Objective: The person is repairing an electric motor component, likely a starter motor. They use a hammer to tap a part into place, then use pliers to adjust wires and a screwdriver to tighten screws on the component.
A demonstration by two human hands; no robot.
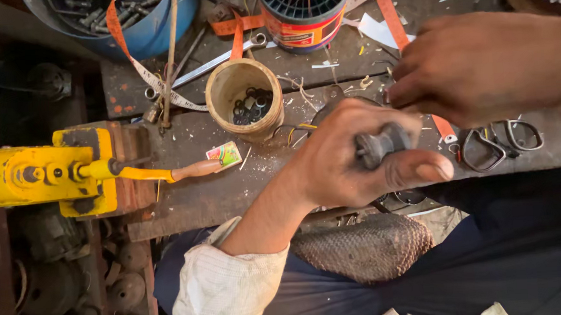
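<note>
Dark, scarred wooden worktop (186, 202) stained with grime | yellow hand-crank machine (41, 173) mounted at its left edge | blue tub (149, 29) at the back | dim floor (55, 294) below, heaped with dusty metal parts

- The left hand (352, 156) is at the centre of the frame, fingers curled in a closed grip, thumb stretched to the right.
- The right hand (476, 67) comes from the upper right, fingertips pinched together.

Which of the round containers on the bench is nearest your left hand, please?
The tan cup of dark washers, just beside the left hand; the blue tub sits farther back.
</note>
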